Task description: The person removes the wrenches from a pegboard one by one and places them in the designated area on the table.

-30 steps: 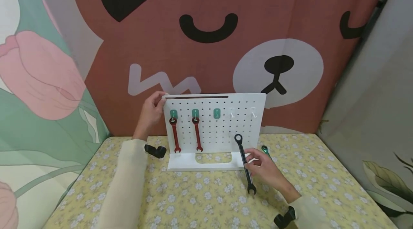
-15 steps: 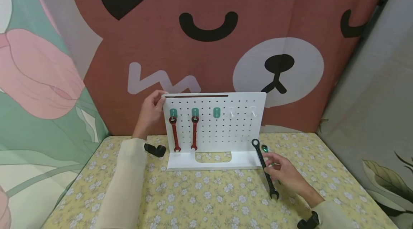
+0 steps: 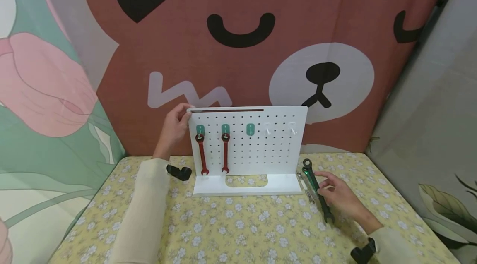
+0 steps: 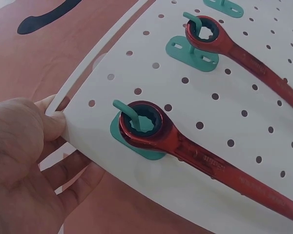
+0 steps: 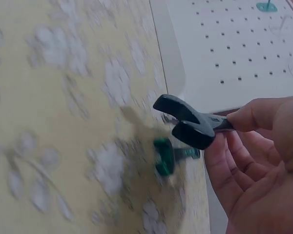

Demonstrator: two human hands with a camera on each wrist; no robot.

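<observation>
My left hand (image 3: 175, 125) pinches the top left corner of a white pegboard stand (image 3: 238, 152), thumb in front and fingers behind, as the left wrist view shows. Two red ratcheting wrenches hang by their ring ends on green hooks: the left one (image 4: 210, 161) beside that hand, the other (image 3: 225, 152) to its right. At the stand's right side my right hand (image 3: 337, 195) pinches a black combination wrench (image 3: 322, 204) between thumb and fingers, ring end away from me. Under it, a green wrench (image 5: 165, 157) lies on the table, partly covered in the head view.
A small silver wrench (image 3: 305, 187) lies between the stand's base and the black wrench. A bare green hook (image 3: 250, 129) and two clear hooks, one at the far right (image 3: 292, 129), stick out of the board. A flowered cloth (image 3: 231, 231) covers the table; a printed curtain hangs behind.
My right hand has carried the black wrench rightward, from in front of the stand's base to over the green wrench. The silver wrench has come into view. My left hand stays at the corner.
</observation>
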